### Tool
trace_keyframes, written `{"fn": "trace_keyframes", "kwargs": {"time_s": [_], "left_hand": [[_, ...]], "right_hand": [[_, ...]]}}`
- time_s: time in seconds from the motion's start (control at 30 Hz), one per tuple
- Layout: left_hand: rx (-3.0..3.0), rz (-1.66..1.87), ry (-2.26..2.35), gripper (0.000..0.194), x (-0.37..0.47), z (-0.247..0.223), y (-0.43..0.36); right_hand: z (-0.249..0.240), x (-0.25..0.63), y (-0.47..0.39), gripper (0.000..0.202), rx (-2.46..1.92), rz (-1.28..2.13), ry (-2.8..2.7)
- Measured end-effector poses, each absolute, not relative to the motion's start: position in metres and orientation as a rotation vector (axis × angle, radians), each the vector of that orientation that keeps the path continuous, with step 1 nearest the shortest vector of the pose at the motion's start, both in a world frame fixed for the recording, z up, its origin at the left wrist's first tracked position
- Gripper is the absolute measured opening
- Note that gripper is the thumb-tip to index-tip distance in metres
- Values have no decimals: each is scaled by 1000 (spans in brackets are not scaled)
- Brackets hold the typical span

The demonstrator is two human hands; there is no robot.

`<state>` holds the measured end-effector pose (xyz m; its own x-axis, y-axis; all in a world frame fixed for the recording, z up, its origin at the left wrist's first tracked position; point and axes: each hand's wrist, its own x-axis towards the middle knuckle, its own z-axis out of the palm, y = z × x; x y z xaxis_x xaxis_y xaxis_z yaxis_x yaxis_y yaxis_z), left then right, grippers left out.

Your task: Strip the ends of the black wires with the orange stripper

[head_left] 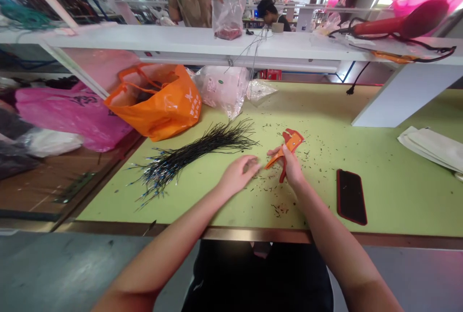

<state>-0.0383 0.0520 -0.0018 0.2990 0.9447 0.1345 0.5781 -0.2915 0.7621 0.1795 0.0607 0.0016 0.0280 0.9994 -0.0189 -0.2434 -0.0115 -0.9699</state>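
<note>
My right hand (293,169) is wrapped around an orange and red wire stripper (294,142), its jaws pointing up and away from me. Close by on the left, my left hand (238,174) hovers low over the table, fingers loosely curled with a gap to the thumb. Nothing shows in it. A bundle of thin black wires (195,150) lies beyond my left hand, with blue and silvery tips at its near left end. Short dark clippings (280,210) are scattered on the green tabletop (224,206) around both hands.
A phone (351,197) lies to the right, with white folded sheets (430,150) farther right. An orange bag (170,109), a pink bag (72,114) and clear plastic bags (222,90) stand at the back left. A white shelf (173,39) spans the back; people are beyond it.
</note>
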Motion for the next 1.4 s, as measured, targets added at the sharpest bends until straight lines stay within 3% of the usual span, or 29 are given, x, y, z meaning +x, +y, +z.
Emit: {"fn": "trace_keyframes", "kwargs": {"time_s": [0.17,0.53,0.63,0.8,0.87,1.0,1.1,1.23,1.4], "left_hand": [[1769,850,1070,59,10,-12,48],[1559,882,964,30,-2,-14,43],[1504,882,1036,33,-2,-10,43],[1422,929,1185,45,-5,-9,47],[1411,970,1215,47,-5,-8,47],[1433,1017,1207,55,-6,-1,41],[1441,1000,1176,55,-6,4,35],[1473,975,1161,55,-4,5,28],[1538,940,1190,52,-2,2,26]], "right_hand": [[9,166,42,66,-1006,1469,-1263],[7,161,35,71,-1048,1566,-1360],[8,167,40,68,-1101,1507,-1418],[33,205,32,40,-1496,1127,-1687],[38,235,17,46,-1718,781,-1636],[20,294,-28,78,-2256,170,-1564],[-6,320,-57,91,-2546,68,-1445],[-22,333,-76,94,-2618,-3,-1342],[-25,349,-84,83,-2590,23,-1290]]}}
